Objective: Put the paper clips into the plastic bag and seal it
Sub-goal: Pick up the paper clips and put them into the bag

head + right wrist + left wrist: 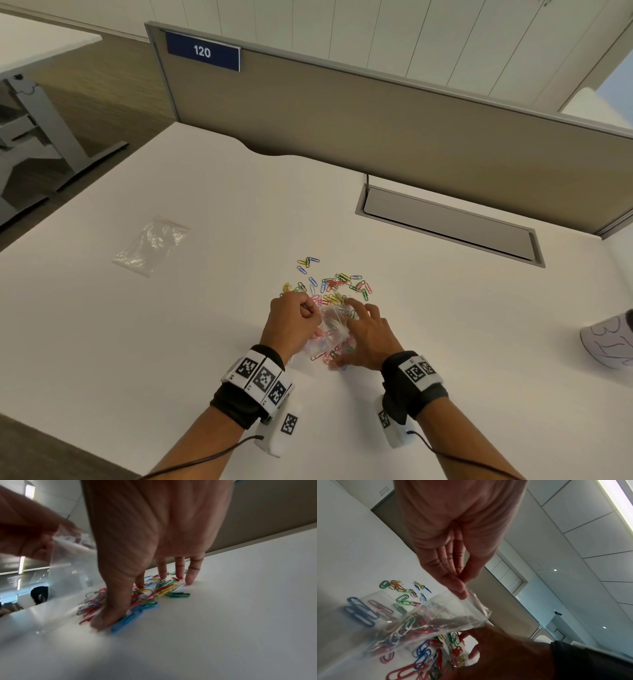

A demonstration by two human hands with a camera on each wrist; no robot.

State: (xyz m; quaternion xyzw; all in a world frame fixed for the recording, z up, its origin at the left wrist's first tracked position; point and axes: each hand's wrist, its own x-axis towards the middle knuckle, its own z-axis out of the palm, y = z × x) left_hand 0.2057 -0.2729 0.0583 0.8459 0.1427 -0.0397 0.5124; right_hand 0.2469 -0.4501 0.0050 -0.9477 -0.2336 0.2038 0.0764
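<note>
The left hand (294,322) pinches the mouth edge of the plastic bag (436,616), its grip closed on the film. The bag's long axis slants from that raised mouth down to the worktop (171,342), near the front edge. The right hand (366,337), fingers spread, presses on loose paper clips (337,284).
</note>
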